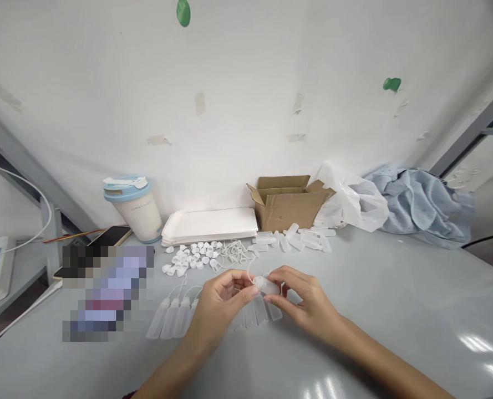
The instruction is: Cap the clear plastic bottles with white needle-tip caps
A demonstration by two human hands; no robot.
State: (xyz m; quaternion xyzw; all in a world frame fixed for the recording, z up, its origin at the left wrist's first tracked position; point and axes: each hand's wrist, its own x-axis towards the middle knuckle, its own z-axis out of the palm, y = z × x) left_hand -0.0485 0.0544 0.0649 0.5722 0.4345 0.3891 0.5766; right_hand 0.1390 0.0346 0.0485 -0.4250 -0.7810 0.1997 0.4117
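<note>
Between my two hands a small translucent bottle (267, 286) is held nearly level above the table, with a thin looped strap at its neck end. My left hand (225, 302) pinches the neck end on the left. The fingers of my right hand (302, 296) close round the bottle's other end. Beneath and beside my hands lie rows of flat translucent bottles (169, 318), the left ones with straps attached. Behind them are a pile of white caps (182, 259), a heap of thin straps (233, 252) and loose translucent bottles (296, 241).
An open cardboard box (291, 208) stands behind the loose bottles, beside a stack of white packets (211, 224). A lidded cup (140, 213) and a phone (108, 237) are at left. A plastic bag (354, 199) and blue cloth (421, 205) lie at right.
</note>
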